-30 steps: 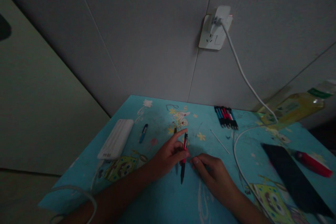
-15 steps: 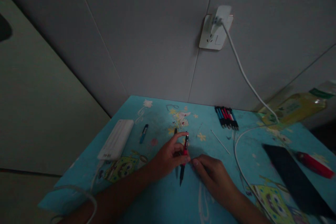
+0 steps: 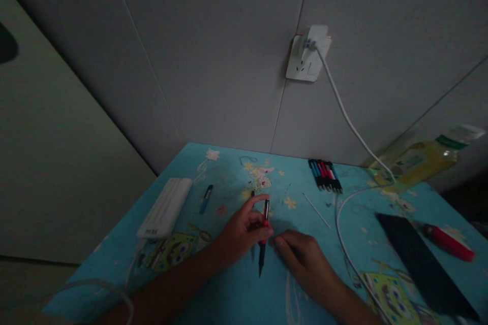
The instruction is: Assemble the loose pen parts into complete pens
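Note:
My left hand (image 3: 247, 223) is closed around a red and black pen (image 3: 266, 219), held nearly upright with its tip pointing down over the table. The index finger rests on the pen's top end. Close to the right of it, my right hand (image 3: 305, 254) is closed, thumb and index finger pressed together; anything between them is too small to tell. A dark-ended thin piece (image 3: 252, 194) shows behind my left hand, mostly hidden. Beyond my right hand lies a thin white rod (image 3: 316, 210). A short blue and black pen part (image 3: 206, 199) lies to the left.
Several pens (image 3: 325, 175) lie in a row near the wall. A white power bank (image 3: 165, 208) lies at left. On the right are a bottle of yellow liquid (image 3: 423, 160), a black strip (image 3: 423, 264), a red object (image 3: 450, 242) and a white cable (image 3: 339, 218) from the wall socket (image 3: 305, 66).
The view has tilted and shifted slightly. Both hands keep almost the same pose, with the pen still in my left hand.

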A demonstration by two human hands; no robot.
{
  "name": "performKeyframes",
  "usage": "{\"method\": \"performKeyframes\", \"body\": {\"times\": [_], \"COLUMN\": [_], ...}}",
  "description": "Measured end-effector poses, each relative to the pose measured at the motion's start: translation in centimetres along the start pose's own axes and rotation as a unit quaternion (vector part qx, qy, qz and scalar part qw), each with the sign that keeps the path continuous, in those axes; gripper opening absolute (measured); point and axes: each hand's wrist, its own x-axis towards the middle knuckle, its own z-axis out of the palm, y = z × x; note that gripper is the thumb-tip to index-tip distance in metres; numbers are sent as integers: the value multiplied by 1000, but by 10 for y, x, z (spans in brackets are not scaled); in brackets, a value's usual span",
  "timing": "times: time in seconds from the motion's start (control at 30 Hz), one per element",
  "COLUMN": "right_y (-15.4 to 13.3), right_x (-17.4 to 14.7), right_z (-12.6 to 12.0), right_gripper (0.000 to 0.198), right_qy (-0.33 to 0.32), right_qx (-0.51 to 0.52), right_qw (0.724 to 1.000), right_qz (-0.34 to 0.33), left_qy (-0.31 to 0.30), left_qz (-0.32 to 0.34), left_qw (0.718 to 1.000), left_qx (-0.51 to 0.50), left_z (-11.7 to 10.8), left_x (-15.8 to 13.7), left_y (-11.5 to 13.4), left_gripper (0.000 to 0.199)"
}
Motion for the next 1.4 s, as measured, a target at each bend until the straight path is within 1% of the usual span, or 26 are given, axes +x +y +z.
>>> {"method": "performKeyframes", "body": {"times": [0.13, 0.2, 0.27, 0.37, 0.47, 0.53, 0.57, 0.6, 0.63, 0.7, 0.73, 0.77, 0.8, 0.83, 0.87, 0.9, 0.97, 1.0, 1.03, 1.17, 1.3, 1.4], "right_y": [-2, -4, -4, -3, -1, -1, -2, -3, -3, -4, -2, 0, 5, 10, 16, 24, 38, 45, 51, 68, 74, 73], "right_x": [-1, -2, -2, -2, 0, 1, 2, 3, 6, 14, 21, 28, 37, 46, 56, 65, 82, 90, 96, 117, 130, 134], "right_z": [0, 0, 1, 7, 17, 19, 17, 12, 4, -20, -34, -49, -63, -76, -88, -96, -108, -111, -113, -114, -113, -116], "right_gripper": [33, 30, 23, 12, 7, 7, 7, 8, 10, 15, 19, 22, 26, 28, 29, 29, 27, 26, 25, 25, 32, 33], "right_qy": [-4, -5, -1, 10, 29, 48, 58, 68, 80, 105, 125, 128, 124, 119, 124, 124, 114, 109, 102, 68, 39, 28], "right_qx": [8, 21, 35, 44, 27, 4, -9, -23, -41, -103, -152, -207, -271, -338, -364, -379, -406, -417, -426, -446, -452, -451], "right_qw": [1000, 1000, 999, 998, 997, 996, 996, 995, 994, 989, 980, 969, 951, 923, 906, 895, 874, 865, 856, 834, 825, 824], "right_qz": [-3, -8, -21, -44, -61, -72, -72, -66, -55, -15, 9, 39, 83, 142, 177, 198, 241, 258, 273, 317, 338, 343], "left_qy": [9, 20, 45, 72, 64, 39, 31, 26, 33, 46, 68, 96, 123, 143, 164, 169, 155, 144, 134, 108, 88, 97], "left_qz": [5, 19, 37, 67, 94, 133, 159, 188, 214, 238, 240, 231, 208, 178, 139, 95, 21, -3, -18, -41, -53, -43], "left_qw": [1000, 1000, 998, 994, 988, 970, 955, 934, 910, 862, 838, 813, 786, 755, 723, 696, 666, 660, 660, 678, 700, 700], "left_qx": [1, 7, 21, 40, 107, 198, 250, 303, 353, 446, 485, 526, 569, 615, 656, 691, 730, 737, 739, 725, 707, 706], "left_z": [-1, 1, 3, 8, 11, 7, 4, -2, -9, -26, -37, -47, -57, -66, -74, -80, -89, -91, -92, -95, -99, -104], "left_x": [0, 0, -1, -3, -8, -10, -10, -9, -7, 0, 4, 8, 12, 15, 18, 19, 19, 18, 17, 16, 15, 12], "left_y": [-1, -2, -3, -7, -13, -14, -13, -11, -8, 0, 4, 8, 11, 14, 16, 17, 17, 17, 16, 10, 7, 12], "left_gripper": [61, 64, 70, 68, 62, 59, 58, 58, 57, 51, 47, 44, 41, 39, 41, 44, 50, 53, 55, 54, 51, 52]}}
